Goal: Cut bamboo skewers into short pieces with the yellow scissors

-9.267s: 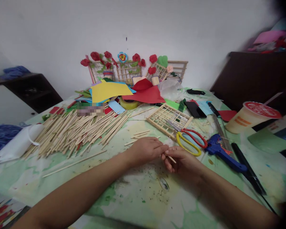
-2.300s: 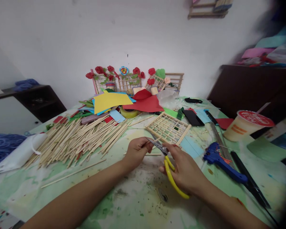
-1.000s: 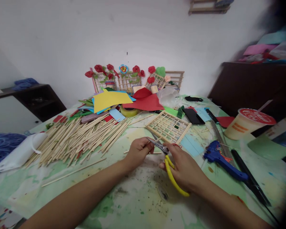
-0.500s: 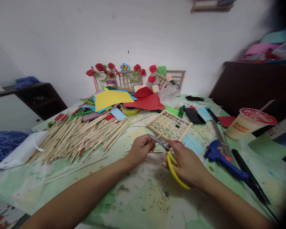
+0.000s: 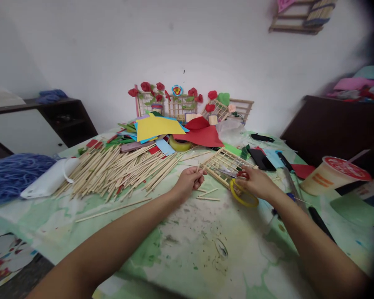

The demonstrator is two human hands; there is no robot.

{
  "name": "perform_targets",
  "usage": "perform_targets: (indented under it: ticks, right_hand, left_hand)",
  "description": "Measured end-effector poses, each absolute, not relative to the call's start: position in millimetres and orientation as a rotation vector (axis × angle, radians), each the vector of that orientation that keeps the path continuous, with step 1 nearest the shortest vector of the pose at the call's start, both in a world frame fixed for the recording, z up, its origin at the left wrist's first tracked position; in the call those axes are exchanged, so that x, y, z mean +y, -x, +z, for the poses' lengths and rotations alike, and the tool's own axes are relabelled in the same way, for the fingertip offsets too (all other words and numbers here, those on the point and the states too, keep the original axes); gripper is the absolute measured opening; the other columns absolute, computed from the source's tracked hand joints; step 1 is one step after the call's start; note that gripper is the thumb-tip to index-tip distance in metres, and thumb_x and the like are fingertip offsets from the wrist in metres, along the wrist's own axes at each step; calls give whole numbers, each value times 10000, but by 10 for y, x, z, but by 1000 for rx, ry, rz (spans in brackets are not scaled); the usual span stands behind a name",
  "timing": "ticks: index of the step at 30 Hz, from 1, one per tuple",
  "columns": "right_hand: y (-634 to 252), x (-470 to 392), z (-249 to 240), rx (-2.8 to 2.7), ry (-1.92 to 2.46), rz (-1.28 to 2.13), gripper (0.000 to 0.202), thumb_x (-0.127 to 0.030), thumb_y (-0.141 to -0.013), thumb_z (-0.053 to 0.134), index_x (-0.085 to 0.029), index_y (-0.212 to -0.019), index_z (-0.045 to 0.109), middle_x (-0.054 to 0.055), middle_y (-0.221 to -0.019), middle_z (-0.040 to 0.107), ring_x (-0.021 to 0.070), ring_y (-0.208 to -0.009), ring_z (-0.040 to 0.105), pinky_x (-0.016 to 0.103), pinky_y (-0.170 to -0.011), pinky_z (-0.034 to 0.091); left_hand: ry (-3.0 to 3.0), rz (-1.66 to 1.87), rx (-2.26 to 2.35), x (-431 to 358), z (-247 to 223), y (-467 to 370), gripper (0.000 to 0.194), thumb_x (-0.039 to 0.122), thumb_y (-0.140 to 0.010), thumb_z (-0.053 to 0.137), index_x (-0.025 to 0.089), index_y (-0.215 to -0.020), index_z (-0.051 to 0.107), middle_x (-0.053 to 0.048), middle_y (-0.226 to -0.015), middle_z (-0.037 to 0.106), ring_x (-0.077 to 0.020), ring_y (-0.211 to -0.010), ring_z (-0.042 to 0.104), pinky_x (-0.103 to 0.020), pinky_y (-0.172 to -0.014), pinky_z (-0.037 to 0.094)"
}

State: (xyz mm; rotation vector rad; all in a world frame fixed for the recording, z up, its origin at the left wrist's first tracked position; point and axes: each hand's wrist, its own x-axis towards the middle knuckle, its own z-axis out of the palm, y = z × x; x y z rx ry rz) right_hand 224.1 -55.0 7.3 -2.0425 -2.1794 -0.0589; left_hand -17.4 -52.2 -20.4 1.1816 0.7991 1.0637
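My left hand (image 5: 189, 181) is closed in a pinch, with the pale tip of a thin wooden stick (image 5: 201, 168) just showing at its fingertips. My right hand (image 5: 258, 183) grips scissors with yellow handles (image 5: 243, 199), their blades pointing left over the wooden lattice (image 5: 220, 165). Fingers cover part of the scissors, and whether the blades touch the lattice I cannot tell. Short cut sticks (image 5: 208, 198) lie on the table below and right of my left hand. To the left spreads a big pile of long wooden sticks (image 5: 112, 174).
Coloured paper (image 5: 157, 128) and a tape roll (image 5: 179, 145) lie behind the sticks. A phone (image 5: 262, 160), a knife (image 5: 285, 161) and a drink cup (image 5: 333, 176) stand or lie at right. Blue yarn (image 5: 17, 176) sits at far left. Flower-decorated lattices (image 5: 182, 109) lean against the wall.
The scissors have moved right and away from the stick in my left hand, now over the lattice. Another short stick piece lies on the table. The view has shifted left.
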Motion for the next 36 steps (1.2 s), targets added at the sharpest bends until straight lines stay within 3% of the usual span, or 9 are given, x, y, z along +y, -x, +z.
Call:
perform_targets:
  ticks: [2, 7, 11, 16, 23, 28, 36]
  right_hand:
    - [-2099, -608, 195, -2108, 2038, -288, 489, -511, -789, 473, -101, -1012, 621, 181, -970, 637, 317, -945, 549, 412, -806, 384]
    - [-1596, -887, 240, -2384, 1354, -367, 352, -327, -899, 402, -112, -1137, 547, 135, -1013, 622, 237, -981, 506, 350, -843, 364]
    - [-1493, -941, 104, -2523, 1324, -449, 222, -180, -892, 398, -154, -839, 612, 81, -777, 603, 209, -809, 496, 325, -725, 350]
    - [-1604, -916, 46, -2622, 1311, -447, 147, -118, -859, 450, -161, -846, 590, 47, -797, 601, 188, -801, 487, 291, -670, 323]
    - [-1592, -935, 47, -2597, 1347, -500, 151, -149, -879, 443, -164, -808, 575, 45, -773, 593, 185, -785, 491, 296, -663, 304]
    - [-1610, -923, 18, -2518, 1386, -558, 245, -273, -922, 395, -158, -800, 572, 65, -762, 606, 200, -779, 502, 315, -671, 302]
    - [-1582, -910, -37, -2541, 1504, -487, 271, -261, -922, 364, -149, -802, 580, 74, -685, 619, 185, -682, 535, 297, -592, 266]
  left_hand:
    - [-1410, 1024, 844, -539, -201, 173, 205, 330, -811, 482, 138, -759, 534, 55, -509, 429, -51, -403, 312, -186, -420, 220]
    - [-2176, 962, 1002, -636, -165, 190, 236, 291, -855, 422, 163, -682, 519, 9, -607, 508, -118, -598, 467, -228, -567, 336]
    - [-2481, 835, 1074, -703, -159, 186, 250, 271, -893, 354, 172, -756, 539, -38, -733, 595, -157, -705, 540, -256, -641, 374]
    - [-2604, 715, 1128, -727, -194, 171, 267, 278, -909, 330, 172, -817, 558, -57, -795, 633, -179, -772, 578, -271, -680, 396]
    - [-2653, 673, 1175, -752, -164, 151, 287, 278, -916, 319, 168, -813, 563, -55, -780, 634, -179, -748, 583, -275, -661, 395]
    - [-2660, 671, 1166, -726, -128, 166, 301, 300, -923, 309, 167, -850, 568, -66, -822, 642, -188, -792, 588, -279, -693, 403]
    - [-2818, 583, 1247, -698, -138, 188, 329, 329, -921, 309, 169, -782, 560, -66, -755, 634, -185, -732, 595, -273, -635, 389]
